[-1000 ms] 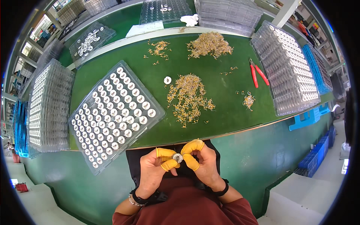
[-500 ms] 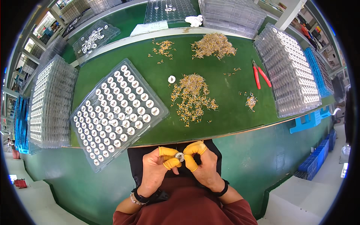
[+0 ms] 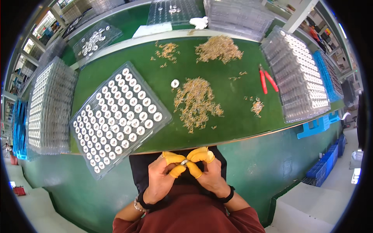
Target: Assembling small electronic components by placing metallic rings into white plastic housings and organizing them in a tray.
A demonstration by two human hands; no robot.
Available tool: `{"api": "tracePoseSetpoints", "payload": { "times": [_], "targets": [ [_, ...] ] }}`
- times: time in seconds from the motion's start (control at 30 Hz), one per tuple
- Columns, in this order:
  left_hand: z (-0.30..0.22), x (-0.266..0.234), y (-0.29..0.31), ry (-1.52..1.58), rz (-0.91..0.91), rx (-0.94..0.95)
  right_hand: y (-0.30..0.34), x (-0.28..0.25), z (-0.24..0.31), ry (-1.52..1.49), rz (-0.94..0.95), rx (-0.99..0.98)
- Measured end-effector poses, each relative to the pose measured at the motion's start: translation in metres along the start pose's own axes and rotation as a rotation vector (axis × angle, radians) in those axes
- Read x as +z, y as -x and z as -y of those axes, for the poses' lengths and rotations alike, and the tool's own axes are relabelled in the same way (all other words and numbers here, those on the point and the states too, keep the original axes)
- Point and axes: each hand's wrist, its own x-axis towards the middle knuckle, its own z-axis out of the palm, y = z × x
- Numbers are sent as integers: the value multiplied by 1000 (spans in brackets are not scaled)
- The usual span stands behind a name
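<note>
L hand [image 3: 163, 169] & R hand [image 3: 210, 169] closed in on small disc [image 3: 184, 162] vs 0.5s ago; its face, visible then, now mostly hidden. Both pinch it, just short of desk [image 3: 233, 108] edge. Risk: yellow finger covers [image 3: 203, 156] slip, disc prob drops to floor [image 3: 252, 167]. Beyond, loaded tray [image 3: 167, 117] overhangs desk; bump might tip it.

A green-topped counter [image 3: 237, 124] carries everything. On its left end stands a stack of clear trays [image 3: 54, 116], on its right end another loaded stack [image 3: 289, 77]. Beside the left stack, a clear tray of white discs [image 3: 165, 116] juts over the near edge. A lone white disc [image 3: 175, 83] lies by the middle heap of small orange-and-silver parts [image 3: 196, 101]; a denser heap [image 3: 219, 48] sits farther back, a loose scatter [image 3: 168, 50] to its left. Toward the right lie red-handled pliers [image 3: 263, 79] and, nearer, a small cluster of parts [image 3: 257, 106].
</note>
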Motion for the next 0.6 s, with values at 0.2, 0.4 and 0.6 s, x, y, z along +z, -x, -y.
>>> {"api": "tracePoseSetpoints", "payload": {
  "times": [0.2,0.4,0.6],
  "targets": [
    [14,3,0,377,-89,-122,-10,-4,3,131,5,-12],
    [7,1,-12,387,-114,-72,-40,-46,-7,786,-185,110],
    [6,6,-17,460,-44,-131,-50,-53,-28,971,-92,11]
  ]
}}
